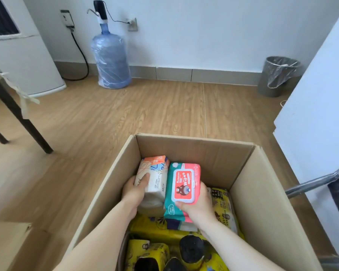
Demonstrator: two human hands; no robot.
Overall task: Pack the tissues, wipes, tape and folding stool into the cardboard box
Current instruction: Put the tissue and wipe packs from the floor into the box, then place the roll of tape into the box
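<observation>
An open cardboard box (pixel 194 145) stands on the wooden floor in front of me. Inside it, my left hand (pixel 135 190) grips a white tissue pack (pixel 155 173) with an orange patterned top, against the box's left wall. Beside it my right hand (pixel 196 206) holds a teal and pink wipes pack (pixel 184 182) with a red lid, touching the tissue pack. Under both lie yellow printed packs (pixel 223 204). A dark round object (pixel 191 249) sits at the box's near end; whether it is the tape I cannot tell. No folding stool is visible.
A blue water bottle (pixel 111 55) with a pump stands by the far wall. A lined waste bin (pixel 276 75) is at the back right. Dark table legs (pixel 22 118) are at left, a white panel (pixel 317 114) and a grey metal bar (pixel 311 184) at right.
</observation>
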